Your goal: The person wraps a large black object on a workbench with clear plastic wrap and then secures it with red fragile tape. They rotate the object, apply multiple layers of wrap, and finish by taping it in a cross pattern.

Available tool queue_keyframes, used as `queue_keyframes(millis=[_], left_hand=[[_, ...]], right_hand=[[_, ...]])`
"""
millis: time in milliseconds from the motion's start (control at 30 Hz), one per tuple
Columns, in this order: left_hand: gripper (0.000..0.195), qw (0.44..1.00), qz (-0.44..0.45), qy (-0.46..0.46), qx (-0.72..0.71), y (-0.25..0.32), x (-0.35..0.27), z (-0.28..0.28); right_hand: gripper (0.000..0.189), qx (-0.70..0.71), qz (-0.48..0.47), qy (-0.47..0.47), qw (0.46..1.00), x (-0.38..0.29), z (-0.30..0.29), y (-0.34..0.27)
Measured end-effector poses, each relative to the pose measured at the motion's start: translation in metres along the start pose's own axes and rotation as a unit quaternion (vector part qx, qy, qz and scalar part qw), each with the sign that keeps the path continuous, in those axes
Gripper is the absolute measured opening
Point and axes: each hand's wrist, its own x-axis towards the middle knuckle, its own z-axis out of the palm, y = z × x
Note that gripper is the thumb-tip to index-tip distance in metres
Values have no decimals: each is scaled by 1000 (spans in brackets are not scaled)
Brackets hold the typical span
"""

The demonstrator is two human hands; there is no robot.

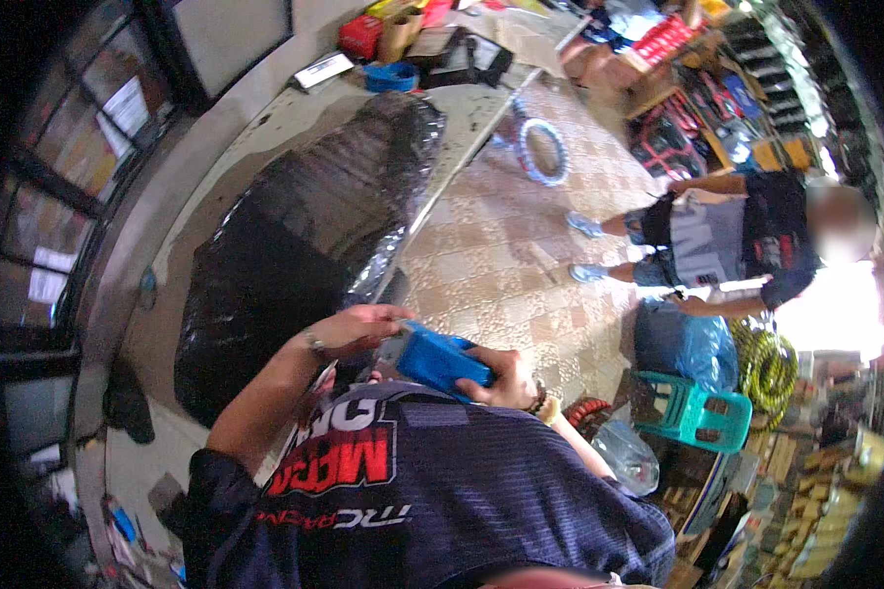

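My right hand [502, 375] grips a blue boxy object [438, 359] in front of my chest; its exact kind is unclear. My left hand [359, 327], with a watch at the wrist, is at the object's pale far end. The fingertips are close to that end, and whether they pinch it I cannot make out. A large bundle wrapped in shiny black plastic [287, 221] lies on the counter [163, 213], just beyond my left hand.
Atop the counter's far part are a white device [324, 71] and a blue round container [390, 76]. A person [737, 235] stands on the tiled floor [479, 243] at right. Nearby are a ring-shaped wrapped item [542, 152], a teal plastic stool [718, 420] and a yellow-black coil [770, 372].
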Motion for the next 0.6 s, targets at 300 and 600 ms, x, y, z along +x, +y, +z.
queue_keyframes(millis=[300, 600], left_hand=[[27, 990, 15, 108, -93, 34, -46, -24], [20, 959, 36, 241, 145, 73, -80, -105]], right_hand=[[38, 57, 17, 27, 998, 41, 38, -27], [32, 93, 35, 35, 994, 97, 91, -43]])
